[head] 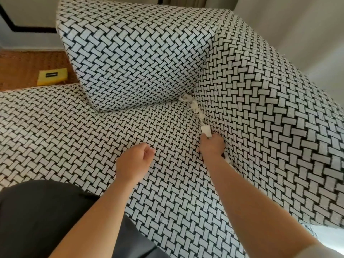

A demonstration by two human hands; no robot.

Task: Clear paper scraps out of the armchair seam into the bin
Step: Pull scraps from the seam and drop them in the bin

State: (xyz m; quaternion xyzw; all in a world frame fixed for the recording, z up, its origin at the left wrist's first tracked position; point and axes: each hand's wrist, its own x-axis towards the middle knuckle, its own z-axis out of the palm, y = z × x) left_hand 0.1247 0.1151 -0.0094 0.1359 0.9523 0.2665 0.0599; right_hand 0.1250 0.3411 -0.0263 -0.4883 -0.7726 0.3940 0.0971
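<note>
My right hand point(212, 148), centre-right of frame, pinches a white paper scrap point(206, 131) in the armchair seam point(199, 119). More scraps point(193, 106) sit further up. Left hand point(135, 161) is loosely curled, holding nothing. Step: pulling scraps out. Next: lift it free & find the bin, which isn't in view.

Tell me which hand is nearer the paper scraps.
Right. The right hand pinches the nearest paper scrap, between seat and armrest; the left hand is apart, over the seat.
</note>
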